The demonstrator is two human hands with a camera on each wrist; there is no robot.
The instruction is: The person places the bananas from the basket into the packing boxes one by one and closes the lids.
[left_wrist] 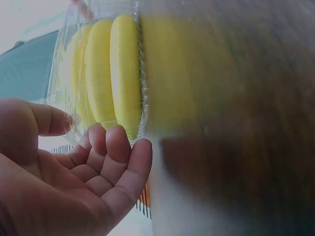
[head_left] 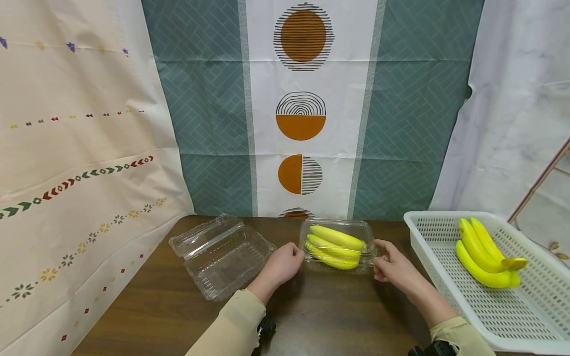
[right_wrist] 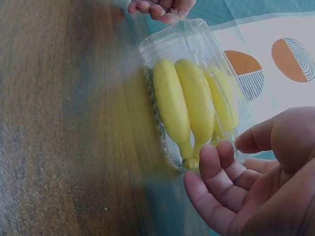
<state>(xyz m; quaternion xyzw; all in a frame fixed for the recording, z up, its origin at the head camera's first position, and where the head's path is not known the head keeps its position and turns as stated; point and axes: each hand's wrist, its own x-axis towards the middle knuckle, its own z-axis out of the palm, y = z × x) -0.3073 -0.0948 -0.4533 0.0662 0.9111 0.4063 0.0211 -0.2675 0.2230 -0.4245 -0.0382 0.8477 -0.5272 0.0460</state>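
Observation:
A clear plastic clamshell container (head_left: 337,244) holds a bunch of yellow bananas (head_left: 335,247), its lid lying over them. My left hand (head_left: 285,263) pinches the container's left end, and the left wrist view shows the thumb and curled fingers (left_wrist: 118,142) at the rim. At the other end, my right hand (head_left: 394,265) grips the container's edge between thumb and fingers (right_wrist: 216,172). Through the plastic, the bananas (right_wrist: 172,103) lie side by side. Both hands keep the container near the table's back edge.
An opened clear clamshell container (head_left: 227,264) lies on the brown table (head_left: 331,316) at the left. On the right, a white perforated basket (head_left: 450,296) holds another bunch of bananas (head_left: 487,254). A patterned curtain (head_left: 209,109) hangs directly behind the table.

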